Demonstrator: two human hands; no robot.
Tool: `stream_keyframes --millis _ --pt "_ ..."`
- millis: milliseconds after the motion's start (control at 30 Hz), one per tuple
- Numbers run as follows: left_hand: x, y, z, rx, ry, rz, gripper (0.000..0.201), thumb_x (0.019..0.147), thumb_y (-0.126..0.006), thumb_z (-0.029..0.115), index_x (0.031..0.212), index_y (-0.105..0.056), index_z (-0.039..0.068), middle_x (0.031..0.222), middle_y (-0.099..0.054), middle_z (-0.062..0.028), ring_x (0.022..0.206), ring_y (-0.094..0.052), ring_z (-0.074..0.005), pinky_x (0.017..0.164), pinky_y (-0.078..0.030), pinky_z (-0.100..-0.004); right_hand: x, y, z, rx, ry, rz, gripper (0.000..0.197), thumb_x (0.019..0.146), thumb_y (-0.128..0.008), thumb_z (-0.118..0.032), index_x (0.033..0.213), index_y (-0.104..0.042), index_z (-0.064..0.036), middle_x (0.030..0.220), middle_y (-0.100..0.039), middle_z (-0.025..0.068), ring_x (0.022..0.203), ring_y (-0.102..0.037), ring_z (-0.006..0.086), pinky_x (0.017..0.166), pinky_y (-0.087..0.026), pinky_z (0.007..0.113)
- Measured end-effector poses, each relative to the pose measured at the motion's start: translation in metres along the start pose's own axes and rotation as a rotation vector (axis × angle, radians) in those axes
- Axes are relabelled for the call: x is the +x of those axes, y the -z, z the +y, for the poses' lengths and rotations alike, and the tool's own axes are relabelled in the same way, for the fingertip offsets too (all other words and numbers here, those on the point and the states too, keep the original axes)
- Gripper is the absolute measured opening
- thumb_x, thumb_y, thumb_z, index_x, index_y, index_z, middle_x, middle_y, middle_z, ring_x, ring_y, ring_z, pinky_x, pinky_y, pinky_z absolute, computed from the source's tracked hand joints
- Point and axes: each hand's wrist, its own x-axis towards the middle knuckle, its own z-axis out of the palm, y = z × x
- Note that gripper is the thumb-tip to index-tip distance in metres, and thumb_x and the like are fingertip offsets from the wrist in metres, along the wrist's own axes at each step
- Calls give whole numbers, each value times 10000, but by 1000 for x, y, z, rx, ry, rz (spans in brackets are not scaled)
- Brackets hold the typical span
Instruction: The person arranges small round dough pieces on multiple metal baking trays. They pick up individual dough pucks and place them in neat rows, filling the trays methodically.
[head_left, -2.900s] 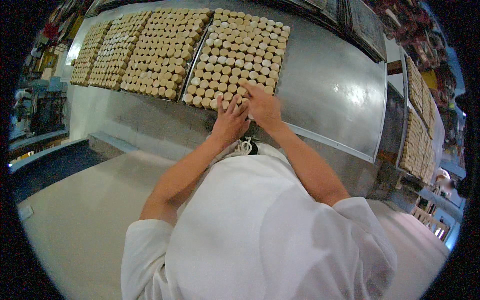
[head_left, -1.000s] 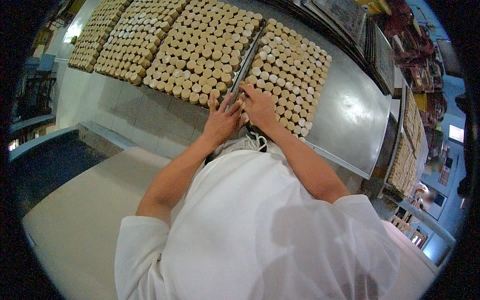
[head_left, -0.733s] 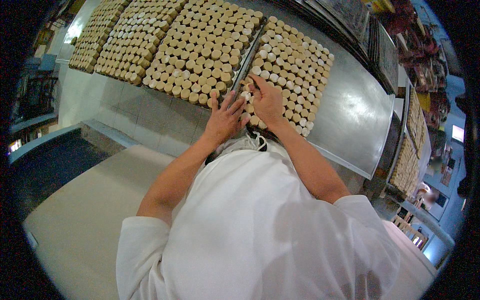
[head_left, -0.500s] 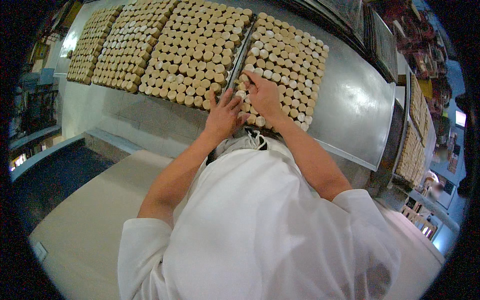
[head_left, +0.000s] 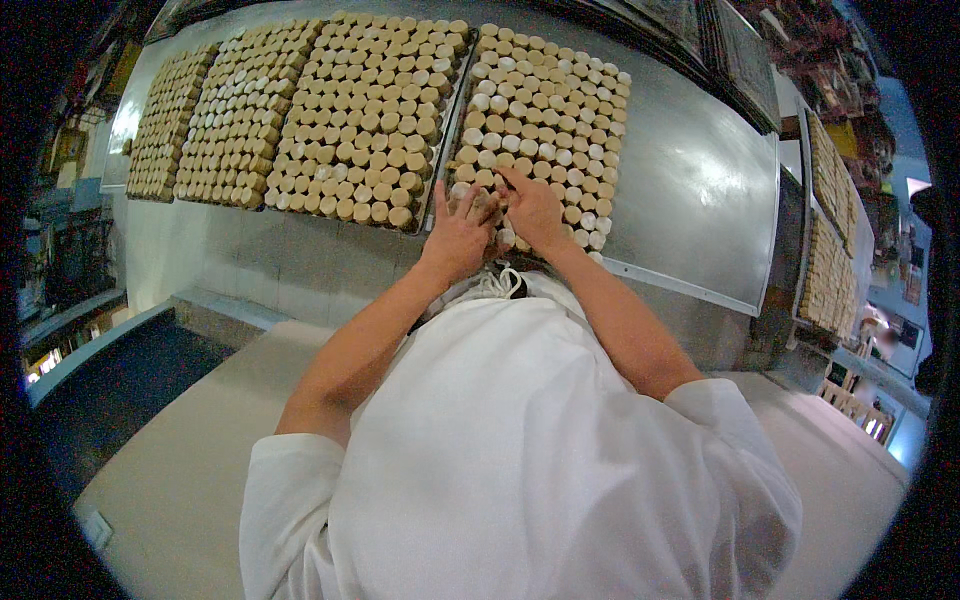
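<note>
A bakery; trays of dough rounds line a steel table.

Four trays packed edge to edge with small round pastries cover the left and middle of the steel tabletop, leaving no gaps between pieces. To the right of the last tray, bare metal lies open. Stacked racks close off the far edge, and more filled trays stand at the right.
</note>
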Motion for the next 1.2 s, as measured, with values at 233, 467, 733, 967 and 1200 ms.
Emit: stream_keyframes --millis 233,467,733,967,1200 --pt "2 6 6 -66 -24 111 743 974 -542 655 1491 -564 120 1586 -490 -22 1544 -310 -358 1172 -29 -821 -13 9 20 254 166 426 408 934 -667 -78 1337 -689 -139 920 -739 218 772 -702 375 693 -543 448" --pt "23 1 23 -9 -94 18 723 946 -591 640 1420 -626 95 1547 -511 -11 1539 -299 -365 1168 -36 -823 -29 7 30 213 34 374 390 933 -654 -54 1315 -690 -124 997 -746 208 834 -730 368 728 -563 430" --pt "42 -9 43 68 -114 79 688 931 -639 593 1395 -636 84 1453 -572 -21 1518 -346 -350 1165 -51 -834 -39 12 48 140 -64 338 429 934 -614 -7 1332 -690 -147 1005 -761 191 881 -745 366 735 -567 429" --pt "59 -12 72 29 -155 94 645 949 -617 580 1370 -657 92 1418 -595 -26 1524 -343 -326 1169 -16 -830 -42 22 80 54 2 308 429 937 -628 -41 1347 -684 -154 1079 -750 193 914 -738 377 772 -581 441" --pt "75 -9 114 -16 -41 101 610 985 -580 552 1385 -655 97 1503 -551 -10 1549 -309 -326 1175 19 -821 -46 56 115 264 65 270 410 958 -611 -1 1340 -682 -131 1116 -747 197 913 -749 358 782 -585 439"
